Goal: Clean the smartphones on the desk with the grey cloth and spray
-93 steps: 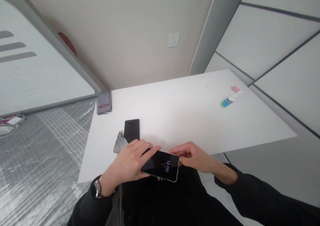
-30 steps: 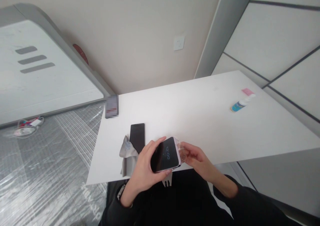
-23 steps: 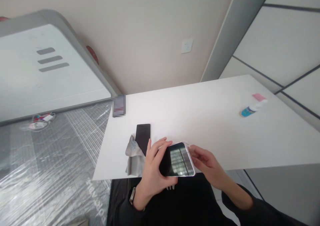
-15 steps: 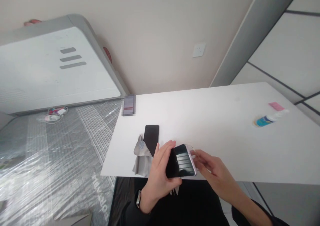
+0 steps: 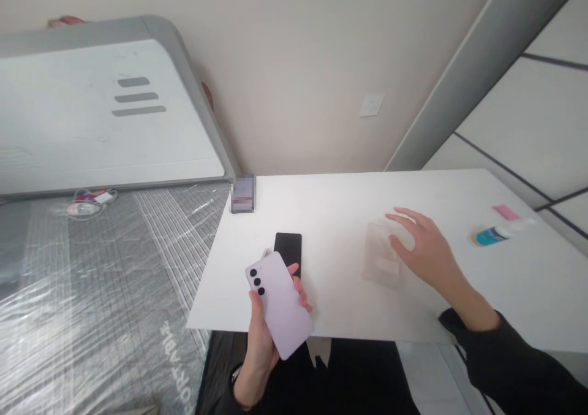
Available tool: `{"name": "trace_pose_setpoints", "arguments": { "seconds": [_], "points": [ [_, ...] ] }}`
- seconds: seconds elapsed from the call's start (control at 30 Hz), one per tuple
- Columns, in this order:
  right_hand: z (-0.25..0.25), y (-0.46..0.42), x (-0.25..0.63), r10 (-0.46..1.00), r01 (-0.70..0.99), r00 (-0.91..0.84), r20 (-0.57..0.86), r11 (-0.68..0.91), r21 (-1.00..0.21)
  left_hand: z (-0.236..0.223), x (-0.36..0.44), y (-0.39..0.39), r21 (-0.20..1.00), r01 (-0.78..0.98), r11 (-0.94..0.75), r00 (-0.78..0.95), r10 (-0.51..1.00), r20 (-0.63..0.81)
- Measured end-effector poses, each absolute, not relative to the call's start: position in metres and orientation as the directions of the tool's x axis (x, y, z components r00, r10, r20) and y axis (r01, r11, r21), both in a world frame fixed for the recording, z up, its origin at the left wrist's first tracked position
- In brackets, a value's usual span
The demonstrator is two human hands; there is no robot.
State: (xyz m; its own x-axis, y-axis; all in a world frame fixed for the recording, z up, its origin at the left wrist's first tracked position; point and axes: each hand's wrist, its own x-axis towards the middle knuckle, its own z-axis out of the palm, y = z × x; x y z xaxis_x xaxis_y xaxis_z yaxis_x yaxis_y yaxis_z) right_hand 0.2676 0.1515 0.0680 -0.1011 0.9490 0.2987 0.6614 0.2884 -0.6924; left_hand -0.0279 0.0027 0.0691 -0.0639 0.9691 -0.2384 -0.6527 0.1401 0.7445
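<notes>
A lavender smartphone (image 5: 283, 311) is gripped in my left hand (image 5: 261, 335), its back with three black camera lenses facing me. Over the table, my right hand (image 5: 425, 249) is open, thumb and fingers apart and nothing between them. Beside its fingertips lies a clear phone case (image 5: 380, 257), flat on the white table (image 5: 335, 206). Behind the lavender phone a second, black smartphone (image 5: 288, 246) rests on the table, partly covered from view. Only a small corner of the grey cloth (image 5: 267, 252) shows past the held phone.
Toward the right of the table lie a white bottle with a blue label (image 5: 492, 236) and a pink piece (image 5: 506, 212). A blurred-out device (image 5: 243, 194) sits at the far left corner. A wall socket (image 5: 372, 105) is above the table.
The lavender phone has turned from screen side to back side and moved left in my left hand. My right hand has moved away to the right, and the clear case now lies on the table.
</notes>
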Motion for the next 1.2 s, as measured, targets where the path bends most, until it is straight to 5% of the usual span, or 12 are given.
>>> {"name": "trace_pose_setpoints", "arguments": {
  "seconds": [0.3, 0.47, 0.67, 0.97, 1.07, 1.2],
  "points": [
    [0.069, 0.073, 0.107, 0.797, 0.478, -0.583, 0.154, 0.491, -0.729, 0.084, -0.082, -0.019, 0.649, -0.756, 0.087, -0.196, 0.915, -0.352],
    [0.057, 0.078, 0.067, 0.817, 0.423, -0.566, 0.111, 0.403, -0.811, 0.085, -0.099, -0.024, 0.582, -0.809, 0.080, -0.224, 0.874, -0.432],
    [0.048, 0.093, 0.064, 0.868, 0.118, -0.495, 0.035, 0.107, -0.987, 0.086, -0.106, -0.031, 0.553, -0.833, 0.033, -0.250, 0.868, -0.429],
    [0.092, 0.079, 0.104, 0.931, -0.339, -0.364, 0.041, -0.092, -0.936, 0.092, -0.098, -0.026, 0.456, -0.890, 0.023, -0.169, 0.911, -0.376],
    [0.114, 0.059, 0.124, 0.845, -0.252, -0.513, 0.153, 0.022, -0.967, 0.089, -0.076, -0.017, 0.404, -0.907, 0.118, -0.039, 0.932, -0.359],
    [0.112, 0.043, 0.130, 0.657, 0.158, -0.713, 0.246, 0.492, -0.856, 0.069, -0.029, -0.009, 0.382, -0.880, 0.281, 0.138, 0.923, -0.360]
  ]
}}
